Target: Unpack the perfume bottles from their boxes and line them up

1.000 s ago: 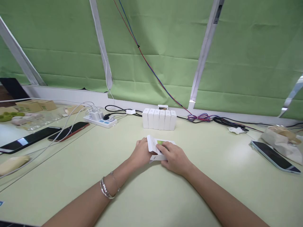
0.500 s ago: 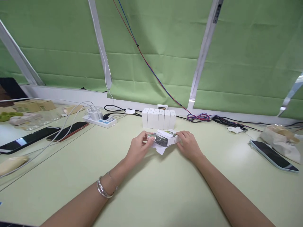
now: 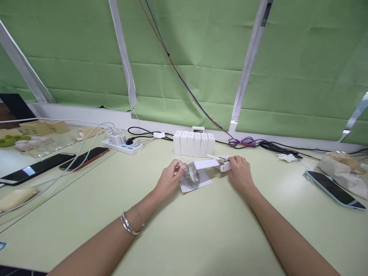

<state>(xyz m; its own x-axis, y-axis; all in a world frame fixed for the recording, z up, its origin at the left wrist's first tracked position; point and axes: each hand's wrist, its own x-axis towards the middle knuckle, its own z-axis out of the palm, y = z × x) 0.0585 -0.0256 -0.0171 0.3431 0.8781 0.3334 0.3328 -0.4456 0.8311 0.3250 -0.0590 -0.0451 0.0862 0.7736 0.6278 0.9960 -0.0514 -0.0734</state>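
My left hand [image 3: 167, 179] pinches the edge of a clear plastic bag [image 3: 191, 175] with a round, greyish item inside whose exact kind I cannot make out. My right hand [image 3: 240, 174] is closed on the end of an opened white carton [image 3: 225, 166], its lid flap standing out toward the bag. Under the bag lies a flat white piece of paper or card [image 3: 198, 183]; I cannot tell whether it belongs to the carton. Just behind the hands, several closed white boxes [image 3: 193, 143] stand upright in a row.
To the left are a white power strip [image 3: 126, 147] with plugs and two dark phones or tablets [image 3: 84, 158]. Loose white cables cross that side. At the right lie a phone [image 3: 335, 189] and a cloth bag [image 3: 342, 173]. Black cables [image 3: 277, 148] run along the back edge.
The plastic bag has come out of the carton and is now outside it. My right hand has moved right with the carton, and the gap between my hands has widened.
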